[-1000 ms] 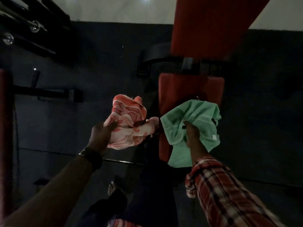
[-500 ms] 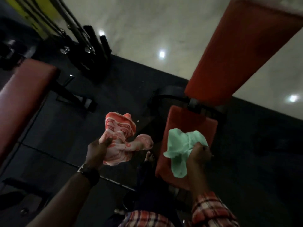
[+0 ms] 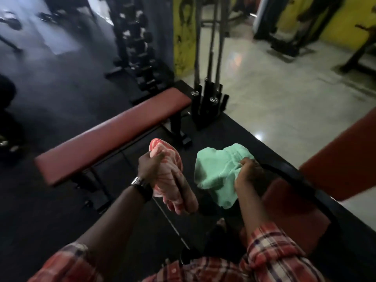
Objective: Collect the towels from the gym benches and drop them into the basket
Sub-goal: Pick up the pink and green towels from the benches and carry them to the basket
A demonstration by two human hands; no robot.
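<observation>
Beside the flat red bench, the left hand is clutching a bunched pink-striped towel (hanging down), while the right hand is gripping a green towel.

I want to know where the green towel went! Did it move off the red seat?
Yes. The green towel, earlier over the red seat, now hangs left of it above the dark floor, bunched in the right hand.

Dumbbell rack stood on black rubber flooring; barbell holder beside yellow pillar; glossy pale floor lay beyond.
</observation>
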